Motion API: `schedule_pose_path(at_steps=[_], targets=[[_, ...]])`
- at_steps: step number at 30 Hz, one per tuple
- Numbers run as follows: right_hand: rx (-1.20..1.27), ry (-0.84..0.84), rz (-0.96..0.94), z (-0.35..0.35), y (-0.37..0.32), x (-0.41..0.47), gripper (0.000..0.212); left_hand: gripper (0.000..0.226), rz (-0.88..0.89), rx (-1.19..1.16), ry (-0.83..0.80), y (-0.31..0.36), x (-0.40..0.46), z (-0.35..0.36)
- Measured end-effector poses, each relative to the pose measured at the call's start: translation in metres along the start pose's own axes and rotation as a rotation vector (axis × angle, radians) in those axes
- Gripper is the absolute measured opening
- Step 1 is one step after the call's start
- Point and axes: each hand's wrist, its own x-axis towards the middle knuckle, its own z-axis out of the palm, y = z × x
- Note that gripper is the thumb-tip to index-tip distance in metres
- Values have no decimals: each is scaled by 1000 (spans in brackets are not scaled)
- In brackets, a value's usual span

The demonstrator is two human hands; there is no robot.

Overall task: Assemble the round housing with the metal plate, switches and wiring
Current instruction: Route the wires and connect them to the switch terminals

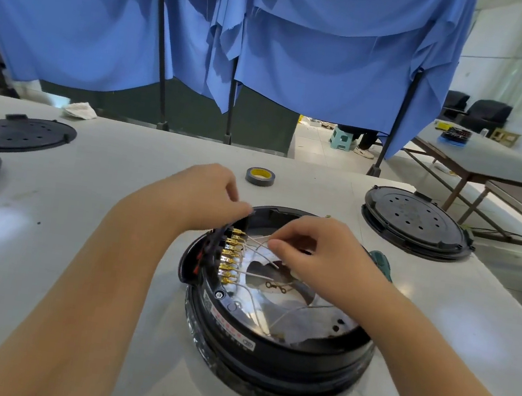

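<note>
A round black housing (274, 354) stands on the white table (79, 239) in front of me, open side up. Inside lies a shiny metal plate (285, 322) with a dark cut-out. A black switch block (216, 252) with a row of brass terminals (231, 257) sits at the housing's left wall. Thin white wires (258, 301) run from the terminals across the plate. My left hand (206, 197) pinches the top of the switch block at the rim. My right hand (315, 252) hovers over the plate and pinches a white wire near the terminals.
A roll of grey tape (260, 176) lies behind the housing. A black round cover (415, 221) rests at the right, two more black covers (17, 133) at the left. A green-handled tool (381, 263) peeks out behind my right hand. Blue curtains hang behind the table.
</note>
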Motion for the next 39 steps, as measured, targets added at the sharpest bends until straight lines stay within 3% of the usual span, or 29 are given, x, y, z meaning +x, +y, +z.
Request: schedule_pose_path(at_steps=[4, 7, 12, 16, 21, 27, 33, 39], targets=[[40, 87, 63, -15, 15, 6, 10, 49, 142, -165, 51, 11, 5, 31], [50, 164, 101, -27, 30, 9, 10, 63, 194, -105, 9, 18, 8, 48], [149, 288, 216, -41, 63, 21, 10, 68, 191, 16, -58, 25, 8, 58], [136, 242, 304, -45, 90, 47, 11, 69, 190, 89, -54, 24, 8, 58], [-158, 75, 299, -40, 125, 81, 11, 71, 193, 78, -68, 23, 8, 57], [-309, -158, 322, -22, 143, 111, 45, 69, 185, 52, -75, 23, 8, 58], [-379, -119, 328, -17, 150, 123, 20, 68, 176, 39, -70, 23, 10, 59], [-514, -197, 367, -15, 138, 124, 31, 65, 172, 58, -62, 23, 9, 58]])
